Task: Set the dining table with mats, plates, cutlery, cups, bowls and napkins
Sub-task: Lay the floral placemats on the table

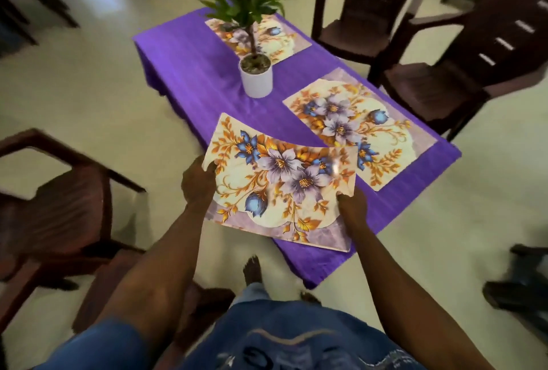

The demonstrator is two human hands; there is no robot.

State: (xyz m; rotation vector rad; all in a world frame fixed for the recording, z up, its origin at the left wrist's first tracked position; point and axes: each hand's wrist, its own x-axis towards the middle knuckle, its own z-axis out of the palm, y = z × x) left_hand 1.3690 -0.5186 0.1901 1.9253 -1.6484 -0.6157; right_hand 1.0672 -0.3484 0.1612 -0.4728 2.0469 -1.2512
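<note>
**Third mat held over the near left corner**

Both hands carry a floral mat [278, 183], sagging between them, above the near left part of the worktop [189, 73]. The left hand [197, 184] pinches its left edge; the right hand [351, 203] pinches its right edge, so each grip is clenched on the mat. Its long axis runs hand to hand, across the worktop's near end. Two mats already lie along the right edge: one near [360, 128], one far [278, 39] behind the potted plant [256, 73]. The free spot is straight below and slightly ahead; likely a short lowering.

Left hand [198, 184], right hand [351, 205] gripping, arms outstretched.
</note>
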